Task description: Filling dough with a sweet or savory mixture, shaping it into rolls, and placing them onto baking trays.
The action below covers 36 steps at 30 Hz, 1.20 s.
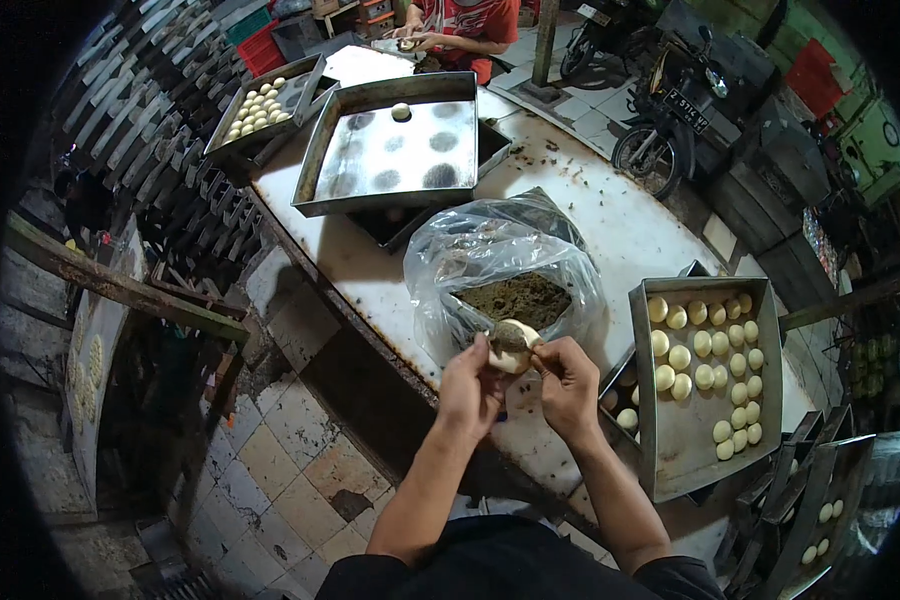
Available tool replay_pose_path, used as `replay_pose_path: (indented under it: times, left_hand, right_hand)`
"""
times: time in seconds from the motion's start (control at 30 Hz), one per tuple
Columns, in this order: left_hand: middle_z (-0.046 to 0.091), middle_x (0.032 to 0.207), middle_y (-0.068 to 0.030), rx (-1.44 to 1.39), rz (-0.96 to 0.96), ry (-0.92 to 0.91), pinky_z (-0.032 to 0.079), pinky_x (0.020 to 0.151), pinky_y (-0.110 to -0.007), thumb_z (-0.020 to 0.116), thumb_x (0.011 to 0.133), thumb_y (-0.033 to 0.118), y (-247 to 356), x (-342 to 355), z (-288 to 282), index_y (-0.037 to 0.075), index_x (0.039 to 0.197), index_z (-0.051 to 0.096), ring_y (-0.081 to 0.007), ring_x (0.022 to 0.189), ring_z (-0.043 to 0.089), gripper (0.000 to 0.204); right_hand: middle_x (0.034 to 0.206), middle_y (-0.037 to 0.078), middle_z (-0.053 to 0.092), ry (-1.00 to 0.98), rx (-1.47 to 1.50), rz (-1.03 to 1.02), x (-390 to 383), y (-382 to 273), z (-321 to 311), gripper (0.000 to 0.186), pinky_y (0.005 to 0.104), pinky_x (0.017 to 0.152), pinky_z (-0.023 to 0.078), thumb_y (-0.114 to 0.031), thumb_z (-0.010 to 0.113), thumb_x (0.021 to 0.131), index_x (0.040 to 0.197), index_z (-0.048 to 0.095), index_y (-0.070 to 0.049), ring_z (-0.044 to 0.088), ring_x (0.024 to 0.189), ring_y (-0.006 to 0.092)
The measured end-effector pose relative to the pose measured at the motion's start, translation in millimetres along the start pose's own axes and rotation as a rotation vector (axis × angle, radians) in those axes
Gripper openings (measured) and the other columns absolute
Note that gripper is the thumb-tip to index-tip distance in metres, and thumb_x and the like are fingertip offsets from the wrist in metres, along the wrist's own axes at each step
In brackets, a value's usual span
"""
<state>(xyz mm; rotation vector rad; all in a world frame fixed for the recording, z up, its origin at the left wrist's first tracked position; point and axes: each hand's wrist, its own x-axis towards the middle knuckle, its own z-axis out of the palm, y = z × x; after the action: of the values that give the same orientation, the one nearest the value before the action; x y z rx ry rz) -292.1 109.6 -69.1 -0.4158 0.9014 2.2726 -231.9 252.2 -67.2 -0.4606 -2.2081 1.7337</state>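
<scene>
Between my two hands is a pale, flattened piece of dough [519,361] with a lump of brownish-green filling [511,338] on top. My left hand [462,392] cups the dough from the left, thumb up at its edge. On the opposite side my right hand [568,388] pinches the dough's rim between thumb and fingers. Just beyond them a clear plastic bag [432,262] stands open, with a mass of the same crumbly filling [520,300] inside. To the right, a deep metal tray [685,440] holds several round dough balls [703,344] in rows.
A large metal tray [365,165] with a single dough ball [400,112] stands farther back, beside another tray of balls [260,108]. Crumbs dot the white tabletop [570,180]. Across the table a person in red [470,25] works with both hands. A motorcycle [670,110] is parked behind.
</scene>
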Motion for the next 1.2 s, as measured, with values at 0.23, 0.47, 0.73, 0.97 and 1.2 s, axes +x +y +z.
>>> replay_pose_path:
  times: [0.23, 0.47, 0.73, 0.97, 1.2]
  left_hand:
    - [0.068, 0.118, -0.012, -0.168, 0.287, 0.204, 0.058, 0.08, -0.029, 0.043, 0.109, 0.043, 43.4, -13.5, -79.1, 0.001, 0.13, 0.056, -0.0224, 0.104, 0.068, 0.048]
    - [0.068, 0.113, -0.0125, 0.077, 0.263, -0.13, 0.058, 0.093, -0.041, 0.053, 0.107, 0.031, 75.4, -129.7, -127.5, 0.001, 0.124, 0.057, -0.025, 0.104, 0.069, 0.035]
    - [0.063, 0.114, -0.0052, 0.65, 0.472, -0.387, 0.051, 0.084, -0.023, 0.056, 0.107, 0.018, 90.2, -294.4, -150.9, 0.002, 0.142, 0.052, -0.0088, 0.096, 0.061, 0.039]
    - [0.058, 0.095, -0.0018, 0.263, 0.367, -0.398, 0.045, 0.072, -0.022, 0.061, 0.104, 0.016, 87.4, -314.2, -192.3, 0.002, 0.118, 0.06, -0.005, 0.083, 0.053, 0.02]
    - [0.055, 0.115, -0.0072, 0.673, 0.728, -0.751, 0.048, 0.092, -0.03, 0.071, 0.099, 0.028, 40.3, -384.9, -153.0, 0.003, 0.118, 0.06, -0.013, 0.106, 0.055, 0.034]
  right_hand:
    - [0.089, 0.018, 0.066, 0.044, -0.468, -0.403, 22.8, 12.0, 22.0, 0.015, 0.0425, 0.076, 0.052, 0.009, 0.057, 0.076, 0.085, 0.066, 0.001, 0.065, 0.086, 0.0349]
    - [0.142, 0.019, 0.054, -0.434, -0.206, -0.246, -53.7, -52.4, 76.6, 0.07, 0.0425, 0.116, 0.037, -0.018, 0.082, 0.077, 0.142, 0.056, -0.009, 0.047, 0.136, 0.0343]
    - [0.139, 0.011, 0.055, -0.333, 0.483, -0.043, -230.3, -114.9, 154.6, 0.053, 0.0342, 0.11, 0.042, -0.003, 0.08, 0.082, 0.133, 0.067, -0.005, 0.053, 0.13, 0.0219]
    - [0.123, 0.008, 0.065, -0.212, -0.008, -0.289, -335.1, -170.3, 167.3, 0.042, 0.0284, 0.097, 0.049, 0.006, 0.076, 0.083, 0.123, 0.072, -0.004, 0.061, 0.115, 0.0164]
    - [0.099, 0.003, 0.067, 0.027, 0.482, -0.087, -398.7, -159.3, 111.0, 0.019, 0.0236, 0.076, 0.053, 0.003, 0.078, 0.086, 0.104, 0.071, 0.001, 0.063, 0.086, 0.0076]
